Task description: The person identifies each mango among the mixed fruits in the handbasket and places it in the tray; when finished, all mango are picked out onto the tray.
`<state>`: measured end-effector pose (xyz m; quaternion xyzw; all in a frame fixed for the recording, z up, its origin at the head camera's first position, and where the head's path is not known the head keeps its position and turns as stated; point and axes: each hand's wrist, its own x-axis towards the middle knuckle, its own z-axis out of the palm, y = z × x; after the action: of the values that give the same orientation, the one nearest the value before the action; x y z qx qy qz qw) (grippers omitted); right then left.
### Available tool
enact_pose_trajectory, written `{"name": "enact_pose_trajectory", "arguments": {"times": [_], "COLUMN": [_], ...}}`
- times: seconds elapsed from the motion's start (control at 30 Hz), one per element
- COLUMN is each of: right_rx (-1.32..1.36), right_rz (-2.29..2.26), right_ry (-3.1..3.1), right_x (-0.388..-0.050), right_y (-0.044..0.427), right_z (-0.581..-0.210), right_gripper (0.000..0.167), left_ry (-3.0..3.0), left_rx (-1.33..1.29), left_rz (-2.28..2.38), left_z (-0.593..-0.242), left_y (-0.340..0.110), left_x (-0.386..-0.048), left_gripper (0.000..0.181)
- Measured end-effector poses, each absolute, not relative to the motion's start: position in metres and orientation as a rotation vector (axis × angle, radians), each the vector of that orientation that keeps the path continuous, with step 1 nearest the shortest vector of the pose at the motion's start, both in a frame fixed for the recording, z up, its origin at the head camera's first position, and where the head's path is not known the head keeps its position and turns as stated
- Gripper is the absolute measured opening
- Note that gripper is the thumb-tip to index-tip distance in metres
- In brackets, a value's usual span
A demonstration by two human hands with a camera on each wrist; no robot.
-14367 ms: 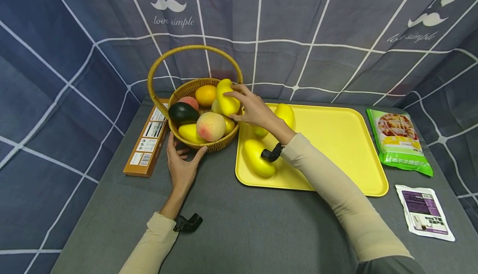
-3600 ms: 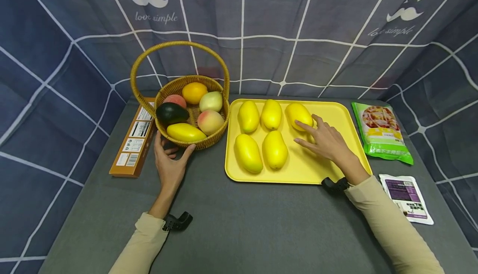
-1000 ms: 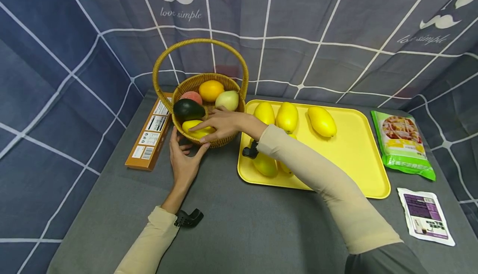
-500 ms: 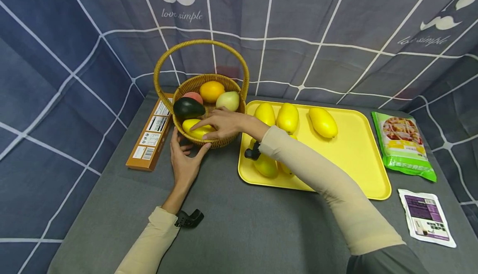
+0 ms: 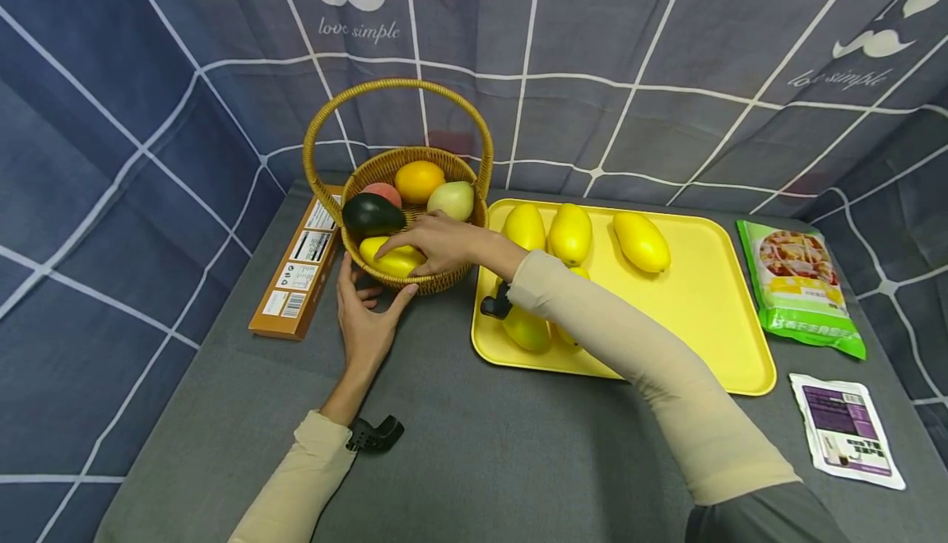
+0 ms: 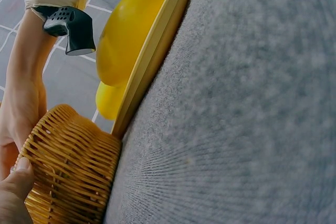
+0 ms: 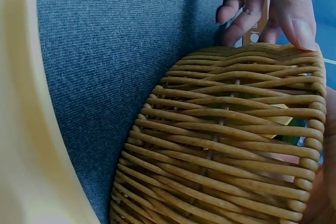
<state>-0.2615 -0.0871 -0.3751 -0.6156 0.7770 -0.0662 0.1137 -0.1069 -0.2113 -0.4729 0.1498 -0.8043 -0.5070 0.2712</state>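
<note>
In the head view, my right hand [image 5: 452, 243] reaches into the wicker basket [image 5: 444, 281], with its index finger and thumb on either side of a yellow mango [image 5: 397, 261] at the basket's front. My left hand [image 5: 363, 325] holds the basket's near left wall; in the left wrist view its thumb [image 6: 21, 178] presses the rim. Also in the basket lie a dark green avocado [image 5: 374, 215], an orange fruit [image 5: 419, 182], a pale green fruit [image 5: 451, 200] and a partly covered reddish peach [image 5: 383, 192]. My right hand hides the basket's right front part.
Right of the basket, a yellow tray [image 5: 696, 313] bears several mangoes [image 5: 641, 242], some behind my right forearm. A brown box [image 5: 296, 271] lies left of the basket. A green food bag [image 5: 800, 284] and a white-purple pouch [image 5: 847, 430] lie far right.
My right hand has moved from the tray's mangoes into the basket, to the mango at its front. Over the last second its fingers have barely shifted. The left hand stays on the basket.
</note>
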Motion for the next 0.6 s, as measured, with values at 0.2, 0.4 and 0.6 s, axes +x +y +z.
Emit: {"name": "enact_pose_trajectory", "arguments": {"times": [0.2,0.4,0.6], "right_rx": [-1.81,-1.82,-1.81], "right_rz": [-0.205,-0.205,-0.29], "right_ry": [2.271,2.268,2.238], "right_x": [-0.2616,-0.2623,-0.264], "right_y": [-0.0863,-0.0859,-0.0856], "right_z": [-0.3754,-0.3756,-0.3723], "right_gripper": [0.055,0.055,0.055], "left_ry": [-2.161,-2.161,-2.161], "left_rx": [0.405,0.411,0.409], "left_rz": [-1.364,-1.365,-1.37], "left_z": [-0.4712,-0.4707,-0.4714], "left_y": [-0.2105,-0.2105,-0.2107], "left_x": [-0.1065,-0.1064,-0.1053], "left_gripper": [0.102,0.103,0.102]}}
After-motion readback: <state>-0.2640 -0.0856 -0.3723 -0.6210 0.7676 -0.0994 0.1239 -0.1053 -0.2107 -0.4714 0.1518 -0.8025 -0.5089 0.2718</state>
